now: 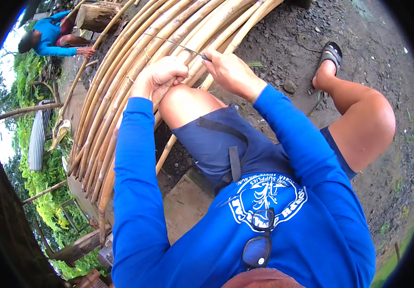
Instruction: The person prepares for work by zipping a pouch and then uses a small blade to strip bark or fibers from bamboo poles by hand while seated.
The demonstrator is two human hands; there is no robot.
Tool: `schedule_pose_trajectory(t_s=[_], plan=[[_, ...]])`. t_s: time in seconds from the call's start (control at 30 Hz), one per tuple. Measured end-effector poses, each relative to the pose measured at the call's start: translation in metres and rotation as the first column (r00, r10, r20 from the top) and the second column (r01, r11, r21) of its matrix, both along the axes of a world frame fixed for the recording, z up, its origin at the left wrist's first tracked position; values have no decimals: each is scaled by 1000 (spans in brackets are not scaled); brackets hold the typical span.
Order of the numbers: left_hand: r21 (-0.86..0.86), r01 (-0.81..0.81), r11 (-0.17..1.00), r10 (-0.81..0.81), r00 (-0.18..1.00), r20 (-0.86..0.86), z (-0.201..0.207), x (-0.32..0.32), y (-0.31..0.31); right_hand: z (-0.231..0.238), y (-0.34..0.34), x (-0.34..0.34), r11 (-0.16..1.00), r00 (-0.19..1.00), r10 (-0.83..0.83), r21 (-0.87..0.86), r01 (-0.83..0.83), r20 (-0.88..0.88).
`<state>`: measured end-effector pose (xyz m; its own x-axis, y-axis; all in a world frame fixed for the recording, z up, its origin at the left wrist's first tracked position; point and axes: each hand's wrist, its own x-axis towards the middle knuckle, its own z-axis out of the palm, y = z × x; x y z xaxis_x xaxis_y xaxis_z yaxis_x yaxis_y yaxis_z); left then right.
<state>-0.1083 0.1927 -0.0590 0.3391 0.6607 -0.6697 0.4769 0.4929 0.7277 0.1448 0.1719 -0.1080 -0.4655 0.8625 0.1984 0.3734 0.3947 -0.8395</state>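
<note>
Long tan bamboo poles (142, 57) lie side by side in a bundle that runs from the lower left to the top middle, in front of me and across my bent leg. My left hand (161, 76) is closed round one of the poles, just above my bare knee. To its right, my right hand (232, 72) grips the dark handle of a knife (180, 46). The long, thin blade points to the far left and lies across the poles. How firmly the blade touches them I cannot tell.
Another person (53, 36) in a blue top sits at the far left, one hand on a pole. Behind the poles lies a thick log (99, 17). Striped cloth (39, 137) hangs by green plants at left. Dark, stony ground (283, 57) stretches right, under my sandalled foot (329, 60).
</note>
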Motion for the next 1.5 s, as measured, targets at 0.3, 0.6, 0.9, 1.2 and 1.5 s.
schedule_pose_trajectory(t_s=[0.3,0.6,0.9,1.2,1.5], plan=[[-25,-15,1000,18,993,114,-2,-6,-11,-4,-95,68,984,998,-70,-165,68,-9],[72,75,995,-65,990,-123,-10,-17,-5,-10,-78,62,987,997,-25,-157,37,79],[638,11,770,69,993,-100,5,-13,-36,32,-87,82,969,998,8,-247,9,68],[621,383,683,194,725,-661,-7,-8,-58,1,-101,70,999,998,-9,47,12,-55],[643,506,575,398,513,-760,10,32,-88,27,-64,25,984,996,84,-158,-82,5]])
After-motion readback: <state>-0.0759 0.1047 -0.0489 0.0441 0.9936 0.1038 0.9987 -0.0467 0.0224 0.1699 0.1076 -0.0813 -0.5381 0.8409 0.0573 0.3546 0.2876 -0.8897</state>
